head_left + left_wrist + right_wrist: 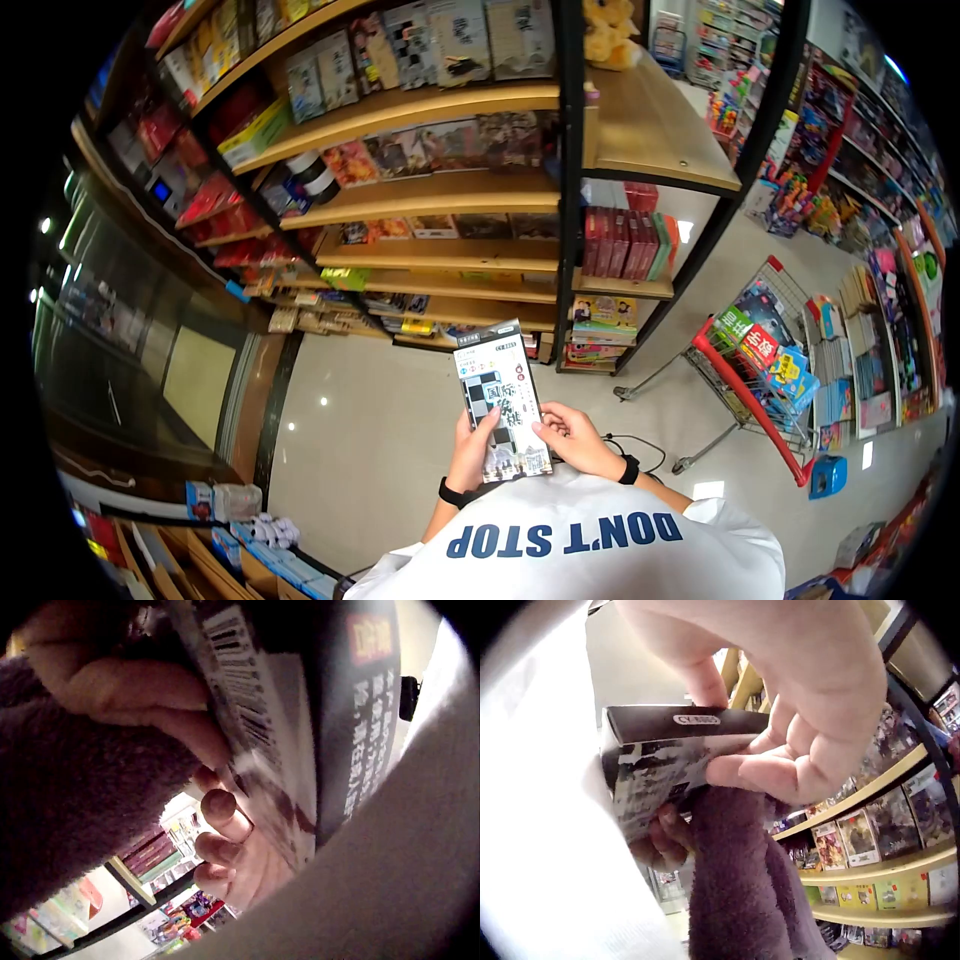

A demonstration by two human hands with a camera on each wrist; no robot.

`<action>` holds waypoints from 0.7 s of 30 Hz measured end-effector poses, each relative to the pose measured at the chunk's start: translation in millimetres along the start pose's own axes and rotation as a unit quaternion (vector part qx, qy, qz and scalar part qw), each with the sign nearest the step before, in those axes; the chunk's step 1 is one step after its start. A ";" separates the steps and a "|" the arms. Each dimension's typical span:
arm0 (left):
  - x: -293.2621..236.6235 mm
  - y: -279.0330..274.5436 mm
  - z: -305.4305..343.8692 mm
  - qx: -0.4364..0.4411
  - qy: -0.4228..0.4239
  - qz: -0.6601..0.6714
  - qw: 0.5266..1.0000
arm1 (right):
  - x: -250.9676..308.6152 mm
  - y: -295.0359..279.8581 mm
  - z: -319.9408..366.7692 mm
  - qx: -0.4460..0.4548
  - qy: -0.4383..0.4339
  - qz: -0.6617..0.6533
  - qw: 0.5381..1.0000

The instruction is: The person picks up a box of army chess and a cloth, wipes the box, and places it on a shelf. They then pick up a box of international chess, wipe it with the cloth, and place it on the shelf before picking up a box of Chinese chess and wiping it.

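Note:
A flat chess set box [503, 405], with a checkered pattern and large Chinese characters on its front, is held up before the chest. My left hand [468, 450] grips its left side, thumb lying over the front. At the lower right edge, my right hand [578, 442] pinches the box between thumb and bent fingers. The left wrist view shows a barcode [244, 690] and a dark printed panel close up. In the right wrist view, the dark side of the box [667, 724] carries a small code label. Fuzzy purple cloth [735, 877] hides part of that view.
Wooden shelves [440, 205] with boxed goods and books stand ahead. To the right is a red-handled shopping cart [745, 400] holding books and packages, with a small blue item [828, 477] on the floor by it. Cardboard boxes [165, 555] stand at lower left.

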State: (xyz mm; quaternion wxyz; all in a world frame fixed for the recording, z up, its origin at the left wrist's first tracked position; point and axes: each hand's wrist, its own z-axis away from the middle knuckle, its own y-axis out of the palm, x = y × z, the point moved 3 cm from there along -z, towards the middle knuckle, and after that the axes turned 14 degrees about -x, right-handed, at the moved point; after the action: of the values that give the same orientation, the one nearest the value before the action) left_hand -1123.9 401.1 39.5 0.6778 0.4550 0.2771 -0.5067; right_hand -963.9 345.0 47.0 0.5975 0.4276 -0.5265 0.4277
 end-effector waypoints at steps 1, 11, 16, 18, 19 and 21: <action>1.3 5.3 -1.9 0.018 -0.002 -0.012 1.000 | -2.2 -5.8 1.1 -0.012 0.000 0.006 1.000; 8.7 21.7 -7.1 0.074 0.002 -0.102 0.992 | -16.3 -26.5 19.5 -0.080 -0.027 -0.010 0.996; 7.5 26.0 -6.3 0.069 -0.021 -0.081 0.994 | -11.8 -27.4 16.9 -0.076 -0.016 -0.011 0.997; 8.4 25.1 -6.9 0.061 -0.021 -0.086 0.994 | -10.9 -27.8 16.3 -0.059 0.001 -0.003 0.998; 8.7 24.2 -7.1 0.057 -0.021 -0.088 0.994 | -10.4 -27.6 15.8 -0.059 0.000 -0.002 0.998; 9.0 23.4 -6.4 0.058 -0.017 -0.083 0.995 | -9.7 -27.2 16.5 -0.058 0.002 0.000 0.998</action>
State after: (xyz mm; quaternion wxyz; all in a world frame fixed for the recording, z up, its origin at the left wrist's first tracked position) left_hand -1098.4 404.6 37.1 0.6104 0.4600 0.2724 -0.5845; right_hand -942.8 321.3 37.0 0.6220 0.3913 -0.5494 0.3977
